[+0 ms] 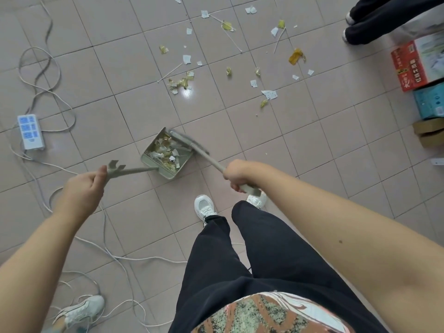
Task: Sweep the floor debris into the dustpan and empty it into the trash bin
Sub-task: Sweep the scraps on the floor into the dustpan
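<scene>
Patterned shirt [269, 313] and dark trousers [240, 255] right under me, and out front my left grip [83, 188] is curled round the dustpan handle [131, 171]. My right grip [236, 173] is wrapped tight on the broom [206, 156], its bristles at the mouth of the dustpan [171, 173]. One load of scraps sits in it already. Plenty left, though: paper bits and yellow wrappers [182, 82] lie scattered well ahead across the floor [120, 68]. No trash bin in sight, so emptying, I'd say, comes later.
</scene>
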